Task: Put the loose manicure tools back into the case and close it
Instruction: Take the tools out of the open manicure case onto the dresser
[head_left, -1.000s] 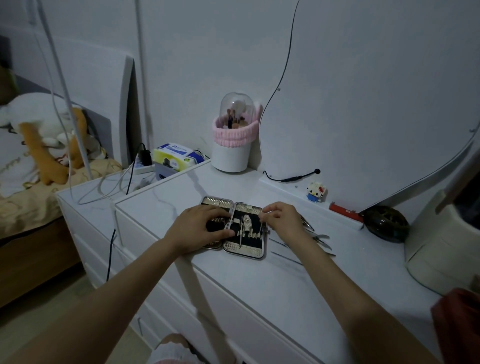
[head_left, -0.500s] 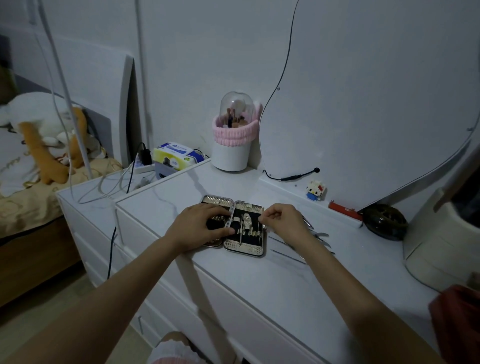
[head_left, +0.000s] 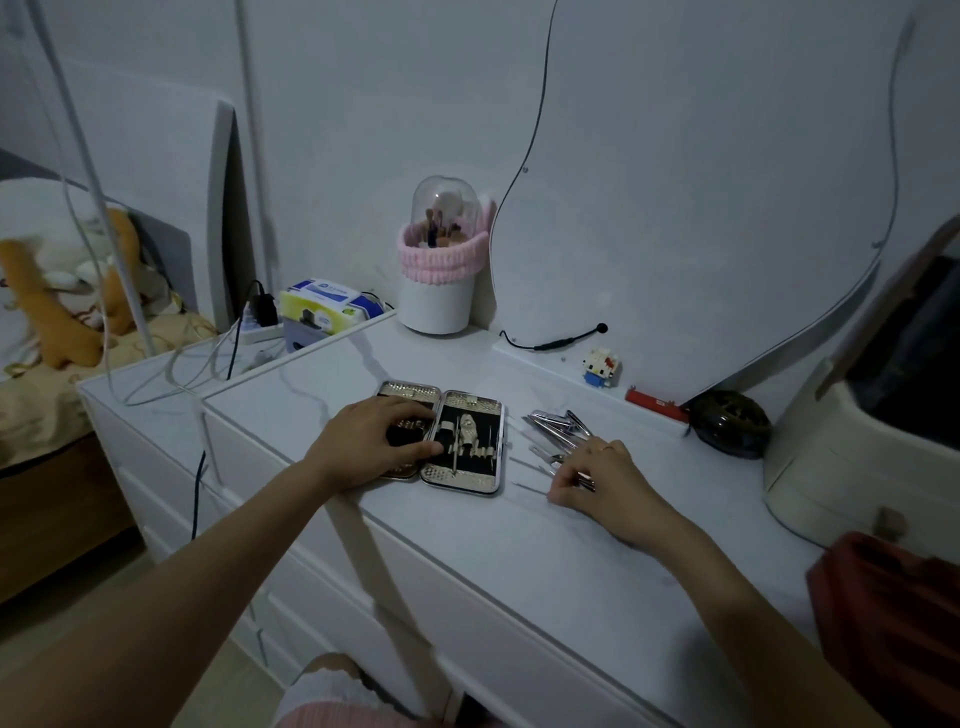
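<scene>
The manicure case lies open on the white dresser top, its gold-patterned halves spread flat. The right half holds several metal tools in black loops. My left hand rests on the left half, fingers spread over it. To the right of the case lies a heap of loose metal tools. My right hand is at the near end of that heap, fingers curled round a thin metal tool. A thin pin-like tool lies on the top between the case and my right hand.
A white brush holder with pink band stands at the back. A block figure, a red bar and a dark round object line the mirror's base. A cream organiser stands at right, tissue packs at left.
My right hand left the case's right half and moved right and nearer, onto the loose tools. My left hand stayed on the left half.
</scene>
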